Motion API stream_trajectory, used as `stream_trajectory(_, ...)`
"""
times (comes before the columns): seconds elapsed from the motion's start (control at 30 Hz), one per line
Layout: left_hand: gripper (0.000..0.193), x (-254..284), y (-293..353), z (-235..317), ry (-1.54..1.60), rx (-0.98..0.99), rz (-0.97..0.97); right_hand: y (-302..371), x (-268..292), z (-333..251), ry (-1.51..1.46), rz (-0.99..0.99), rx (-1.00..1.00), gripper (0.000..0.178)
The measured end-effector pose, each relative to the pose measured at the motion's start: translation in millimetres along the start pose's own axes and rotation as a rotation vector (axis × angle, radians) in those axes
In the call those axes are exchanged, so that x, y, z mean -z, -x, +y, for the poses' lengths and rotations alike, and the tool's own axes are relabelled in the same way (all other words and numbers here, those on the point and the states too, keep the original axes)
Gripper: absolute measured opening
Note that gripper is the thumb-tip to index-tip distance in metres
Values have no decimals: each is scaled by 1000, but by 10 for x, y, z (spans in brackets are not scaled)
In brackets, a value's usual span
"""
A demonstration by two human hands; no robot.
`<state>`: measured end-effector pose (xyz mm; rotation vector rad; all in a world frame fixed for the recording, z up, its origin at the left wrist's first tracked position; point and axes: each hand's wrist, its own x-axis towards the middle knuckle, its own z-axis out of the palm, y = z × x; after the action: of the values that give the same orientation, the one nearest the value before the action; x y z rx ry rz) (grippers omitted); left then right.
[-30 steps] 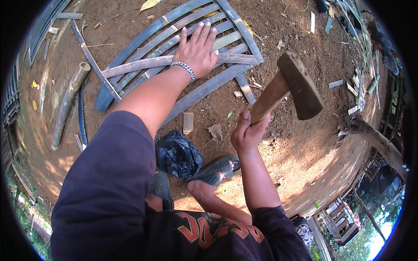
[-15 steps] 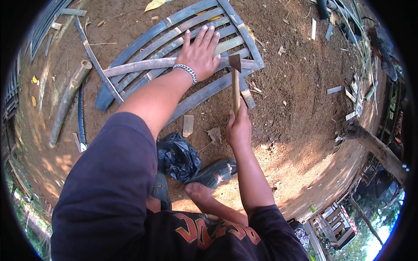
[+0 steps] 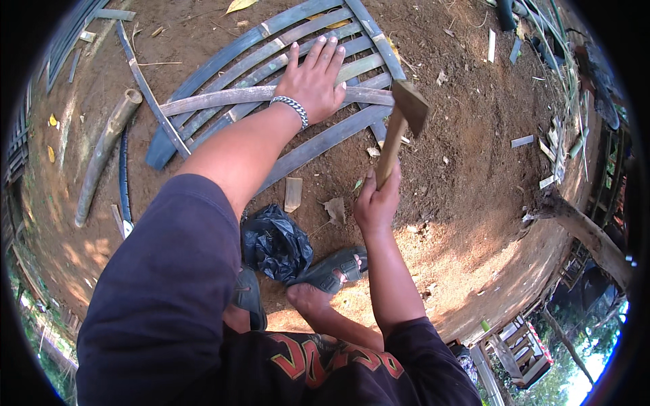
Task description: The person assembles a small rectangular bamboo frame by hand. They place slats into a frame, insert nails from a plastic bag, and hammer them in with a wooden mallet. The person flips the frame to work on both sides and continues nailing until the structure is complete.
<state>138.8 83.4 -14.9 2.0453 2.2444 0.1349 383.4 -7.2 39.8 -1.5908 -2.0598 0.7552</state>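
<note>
Bamboo slats lie side by side on the soil as a fan-shaped panel, with a crosswise strip along its far right end. A paler strip lies slantwise over them. My left hand, a chain bracelet at its wrist, presses down on the slats with its fingers stretched out. My right hand is closed round the wooden handle of a small hatchet. Its wedge-shaped metal head is raised above the right end of the panel, apart from the bamboo as far as I can see.
A black plastic bag sits by my sandalled foot. A short wood piece and a dry leaf lie nearby. At left are a bamboo pole and a long strip. Offcuts and a log lie at right.
The hatchet has risen off the right end of the panel and swung up to the right, with my right hand moving slightly right. My left hand stays on the slats.
</note>
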Motion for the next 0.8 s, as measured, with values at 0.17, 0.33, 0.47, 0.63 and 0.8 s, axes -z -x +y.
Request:
stream_trajectory(0.17, 73, 26, 32, -32, -4, 6, -21, 1, -40, 27, 32, -103, 31, 53)
stream_trajectory(0.33, 73, 21, -1, 30, 8, -10, -14, -31, -19, 17, 53, -127, -63, 56)
stream_trajectory(0.47, 72, 10, -26, -3, 17, -16, 29, 88, -87, 135, -82, 40, 50, 55)
stream_trajectory(0.63, 72, 11, -11, 34, 8, -12, -3, -171, -94, 7, 135, -165, -180, 43)
stream_trajectory(0.8, 73, 19, -27, 5, 21, -14, -9, -5, -37, 103, 41, -82, -40, 36)
